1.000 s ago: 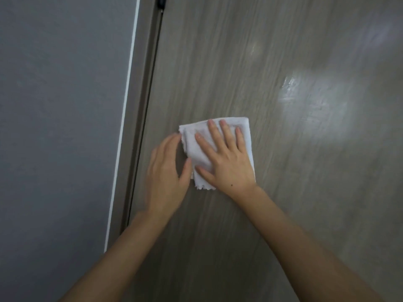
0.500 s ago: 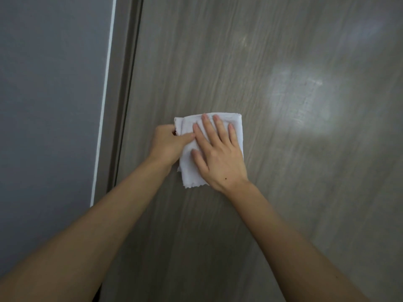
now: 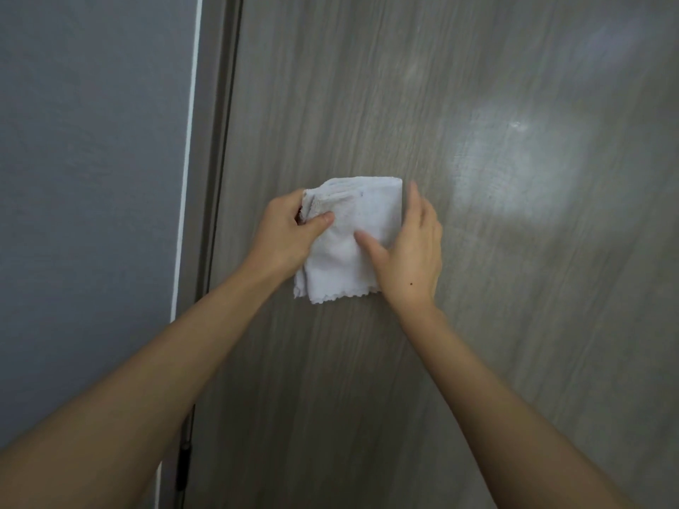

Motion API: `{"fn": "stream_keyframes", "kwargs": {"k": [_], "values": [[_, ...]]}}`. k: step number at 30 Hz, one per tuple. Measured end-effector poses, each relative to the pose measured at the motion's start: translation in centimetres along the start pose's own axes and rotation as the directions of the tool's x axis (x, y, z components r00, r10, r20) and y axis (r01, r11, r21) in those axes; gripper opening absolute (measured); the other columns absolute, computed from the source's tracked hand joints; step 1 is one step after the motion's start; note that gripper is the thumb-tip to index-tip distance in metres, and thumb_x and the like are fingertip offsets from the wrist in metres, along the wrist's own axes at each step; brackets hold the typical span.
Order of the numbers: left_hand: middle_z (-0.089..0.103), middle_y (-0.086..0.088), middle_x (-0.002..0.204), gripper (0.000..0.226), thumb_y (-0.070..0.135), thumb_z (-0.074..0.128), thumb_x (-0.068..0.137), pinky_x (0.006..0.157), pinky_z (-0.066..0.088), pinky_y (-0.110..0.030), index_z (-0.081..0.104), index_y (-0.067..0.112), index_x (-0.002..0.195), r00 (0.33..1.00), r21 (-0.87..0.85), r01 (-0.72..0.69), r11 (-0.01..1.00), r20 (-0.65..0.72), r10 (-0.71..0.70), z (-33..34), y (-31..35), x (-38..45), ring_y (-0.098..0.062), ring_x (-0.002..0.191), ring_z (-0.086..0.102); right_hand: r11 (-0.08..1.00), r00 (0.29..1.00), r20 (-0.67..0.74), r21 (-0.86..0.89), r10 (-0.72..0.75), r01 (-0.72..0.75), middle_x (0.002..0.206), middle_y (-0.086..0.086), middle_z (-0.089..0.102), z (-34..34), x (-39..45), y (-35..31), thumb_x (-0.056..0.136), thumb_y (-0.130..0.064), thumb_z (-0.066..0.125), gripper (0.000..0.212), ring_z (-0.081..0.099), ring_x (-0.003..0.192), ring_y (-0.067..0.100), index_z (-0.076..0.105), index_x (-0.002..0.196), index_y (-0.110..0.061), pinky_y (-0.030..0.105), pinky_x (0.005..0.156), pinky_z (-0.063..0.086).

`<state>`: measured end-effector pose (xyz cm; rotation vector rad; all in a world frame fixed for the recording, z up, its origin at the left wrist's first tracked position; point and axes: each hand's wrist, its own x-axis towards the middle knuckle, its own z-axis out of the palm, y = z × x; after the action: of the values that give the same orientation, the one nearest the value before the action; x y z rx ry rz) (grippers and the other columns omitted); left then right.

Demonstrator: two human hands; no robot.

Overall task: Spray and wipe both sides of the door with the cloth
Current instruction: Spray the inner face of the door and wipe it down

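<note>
- Head view: a grey-brown wood-grain door [image 3: 367, 104] fills most of the frame, and a folded white cloth [image 3: 349, 244] lies flat against it about mid-height, nearer the door's left edge than its right.
- The cloth is folded into a rough square of several layers; its scalloped hem runs along the bottom edge, and the stacked folds show at its upper left corner.
- The left hand [image 3: 286, 233] grips the cloth's upper left corner: its thumb lies across the front of the cloth and its fingers [image 3: 290, 200] are curled round the folded edge, clamped on the fabric.
- The right hand [image 3: 411, 251] holds the cloth's right side: the thumb presses on the front near the cloth's middle, while the fingers [image 3: 415, 200] run up along the right edge, seemingly tucked behind it, so the hand pinches that side.
- Both bare forearms reach up to the cloth from the bottom corners of the frame.
- Right of the cloth, a pale glossy reflection [image 3: 521, 167] spreads on the door.
- Left of the cloth stands the door frame [image 3: 209, 178], then a white strip, then a grey wall [image 3: 92, 178].
- Below the cloth, low on the door's left edge, a dark hinge [image 3: 182, 468] shows beside the left forearm.
</note>
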<state>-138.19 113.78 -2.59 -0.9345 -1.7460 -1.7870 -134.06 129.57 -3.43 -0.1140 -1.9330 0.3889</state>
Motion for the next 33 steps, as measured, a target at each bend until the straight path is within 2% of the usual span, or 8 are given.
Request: {"fn": "stream_keyframes", "kwargs": {"k": [3,9,13,19,25,27,30,33], "values": [[0.066,0.004,0.087,0.014,0.003,0.063,0.088,0.071,0.052,-0.017,0.064,0.012,0.098,1.000,-0.053,0.018,0.998,-0.005,-0.018,-0.2,0.2,-0.7,0.009,0.071,0.061,0.951,0.959,-0.055,0.158,0.278,-0.267,0.100,-0.011,0.062,-0.2,0.3,0.4,0.079,-0.027,0.072,0.072,0.057,0.106,0.021,0.040,0.142,-0.012,0.045,0.099,0.043],[0.065,0.012,0.092,0.022,0.007,0.063,0.088,0.066,0.053,-0.012,0.061,0.023,0.103,0.997,-0.106,0.071,0.992,0.004,-0.071,-1.4,1.5,-1.8,0.012,0.072,0.062,0.932,0.980,0.099,0.307,0.170,-0.193,0.078,-0.005,0.060,-0.8,-0.5,0.3,0.083,-0.016,0.067,0.004,0.060,0.079,0.017,0.066,0.085,-0.018,0.036,0.070,0.050],[0.065,0.016,0.093,0.021,0.011,0.065,0.086,0.062,0.050,-0.008,0.063,0.021,0.104,0.991,-0.112,0.135,0.984,0.011,-0.135,-3.4,2.3,-2.9,0.013,0.074,0.063,0.880,0.976,0.130,0.425,0.175,-0.214,0.075,-0.008,0.051,-1.5,-1.7,0.2,0.084,-0.015,0.068,0.010,0.046,0.066,0.004,0.063,0.080,-0.022,0.021,0.065,0.038],[0.065,0.008,0.083,0.015,0.015,0.072,0.079,0.065,0.047,-0.013,0.063,0.025,0.086,0.933,0.171,-0.187,0.967,0.338,0.121,-3.8,3.2,-7.7,-0.001,0.076,0.061,0.635,0.895,0.407,0.647,0.181,-0.422,0.060,0.001,0.061,-2.9,-2.3,-2.0,0.091,-0.005,0.058,0.016,0.057,0.053,0.008,0.063,0.085,-0.019,0.021,0.053,0.046],[0.057,0.027,0.118,0.045,0.052,0.069,0.075,0.080,0.048,-0.014,0.053,0.046,0.117,0.813,0.444,-0.468,0.764,0.555,0.176,-4.4,2.4,-10.2,0.007,0.105,0.054,0.448,0.779,0.622,0.677,0.076,-0.584,0.069,0.002,0.068,-5.2,-1.4,-4.3,0.080,-0.024,0.053,0.016,0.066,0.063,0.015,0.063,0.076,-0.013,0.022,0.055,0.051],[0.048,0.036,0.129,0.056,0.072,0.053,0.075,0.091,0.040,-0.012,0.045,0.052,0.127,0.766,0.443,-0.505,0.740,0.625,0.149,-4.8,2.9,-10.6,0.013,0.118,0.044,0.534,0.778,0.628,0.655,0.008,-0.535,0.063,-0.003,0.059,-5.8,-1.1,-4.6,0.078,-0.027,0.064,0.015,0.058,0.059,0.008,0.061,0.070,-0.014,0.017,0.052,0.045],[0.059,0.037,0.106,0.035,0.067,0.046,0.081,0.083,0.045,-0.014,0.058,0.048,0.107,0.884,0.340,-0.360,0.869,0.423,0.201,-5.7,3.6,-10.0,0.008,0.102,0.056,0.709,0.722,0.671,0.590,-0.167,-0.385,0.074,0.001,0.062,-6.6,-0.6,-4.4,0.081,-0.001,0.069,0.018,0.058,0.072,0.013,0.063,0.075,-0.017,0.024,0.067,0.045],[0.048,0.027,0.126,0.054,0.051,0.060,0.081,0.094,0.041,-0.024,0.045,0.036,0.131,0.985,0.436,-0.167,0.884,0.108,0.133,-5.5,2.9,-7.9,0.003,0.115,0.048,0.770,0.562,0.763,0.554,-0.319,-0.316,0.088,0.003,0.067,-7.5,-0.5,-4.2,0.081,0.009,0.067,0.025,0.063,0.083,0.014,0.064,0.088,-0.015,0.025,0.075,0.052]]}}
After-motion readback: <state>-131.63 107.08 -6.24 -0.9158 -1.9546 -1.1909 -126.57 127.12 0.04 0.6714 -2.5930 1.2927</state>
